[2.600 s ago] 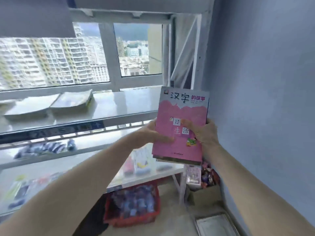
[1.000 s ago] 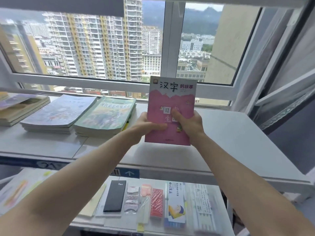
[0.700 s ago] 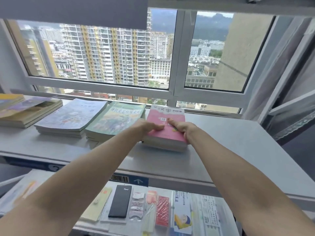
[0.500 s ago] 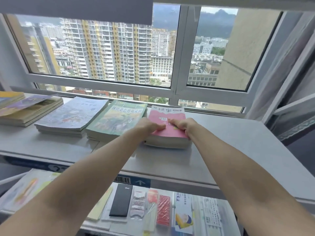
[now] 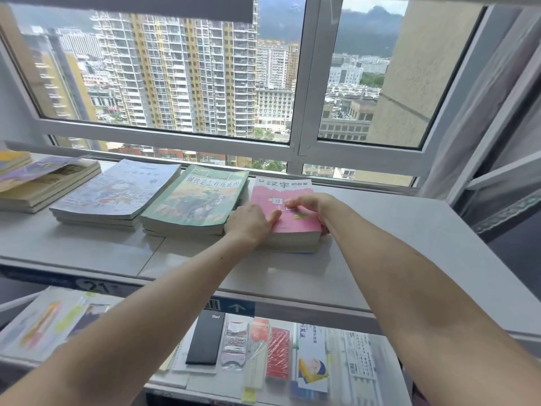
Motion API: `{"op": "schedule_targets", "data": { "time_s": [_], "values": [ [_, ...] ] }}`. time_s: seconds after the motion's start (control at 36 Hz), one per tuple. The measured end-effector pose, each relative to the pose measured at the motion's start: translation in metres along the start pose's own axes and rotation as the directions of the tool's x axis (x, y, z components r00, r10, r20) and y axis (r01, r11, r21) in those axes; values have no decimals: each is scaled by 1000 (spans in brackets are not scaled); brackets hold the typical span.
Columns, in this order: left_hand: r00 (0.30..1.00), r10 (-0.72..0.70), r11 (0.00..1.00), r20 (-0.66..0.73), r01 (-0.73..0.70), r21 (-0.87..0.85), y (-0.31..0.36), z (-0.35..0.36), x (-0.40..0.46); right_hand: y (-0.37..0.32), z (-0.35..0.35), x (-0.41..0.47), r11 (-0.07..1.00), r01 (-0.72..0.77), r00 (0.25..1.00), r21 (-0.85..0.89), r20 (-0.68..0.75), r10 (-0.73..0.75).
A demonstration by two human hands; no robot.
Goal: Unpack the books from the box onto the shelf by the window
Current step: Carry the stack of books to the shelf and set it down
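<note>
There is only one view, from the person's head. It looks forward and a little down, close over the shelf (image 5: 380, 259), toward the window (image 5: 304, 83) at the far side.

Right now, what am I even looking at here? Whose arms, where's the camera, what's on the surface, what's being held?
There is no machine: these are a person's two bare arms, seen from one wide-angle camera worn on the head, looking forward and down.

In front is a white shelf under a window. Books lie flat on it in a row of stacks: a pile at the far left, a pale blue-covered stack, a green-covered stack, and a pink-covered stack at the right end.

The left hand rests at the pink stack's left edge and the right hand lies on its cover. Nothing is lifted; the stack sits on the shelf.

Below, a lower shelf holds stationery, including a black diary.
</note>
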State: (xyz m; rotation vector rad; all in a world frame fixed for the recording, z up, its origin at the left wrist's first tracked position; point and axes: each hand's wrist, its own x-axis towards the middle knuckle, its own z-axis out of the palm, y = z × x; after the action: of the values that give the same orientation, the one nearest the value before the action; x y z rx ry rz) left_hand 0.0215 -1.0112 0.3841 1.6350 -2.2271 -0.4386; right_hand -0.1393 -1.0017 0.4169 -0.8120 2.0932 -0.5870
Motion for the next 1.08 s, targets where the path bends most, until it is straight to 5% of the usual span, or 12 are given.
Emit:
{"op": "schedule_targets", "data": {
  "time_s": [0.14, 0.36, 0.56, 0.72, 0.92, 1.08],
  "values": [
    [997, 19, 1000, -75, -20, -4, -5, 3, -12, 3, -3, -9, 995, -85, 996, -51, 27, 86],
    [997, 77, 987, -1, -76, 139, 1, -10, -6, 7, 3, -11, 997, -73, 997, -25, -13, 73],
    [966, 232, 918, -117, -178, 353, 23, -36, -9, 42, -20, -16, 984, 39, 978, 176, -208, -1],
    [908, 397, 835, -133, -297, 463, 63, -55, -10, 85, -62, -38, 991, 102, 937, 88, -344, -66],
    [806, 590, 744, -49, -519, 421, 127, -38, -34, 164, -90, -106, 992, -5, 809, -127, -583, -71],
    [578, 812, 518, 80, -778, 354, 180, -7, -98, 237, -79, -186, 980, -188, 695, -67, -714, 84]
  ]
}}
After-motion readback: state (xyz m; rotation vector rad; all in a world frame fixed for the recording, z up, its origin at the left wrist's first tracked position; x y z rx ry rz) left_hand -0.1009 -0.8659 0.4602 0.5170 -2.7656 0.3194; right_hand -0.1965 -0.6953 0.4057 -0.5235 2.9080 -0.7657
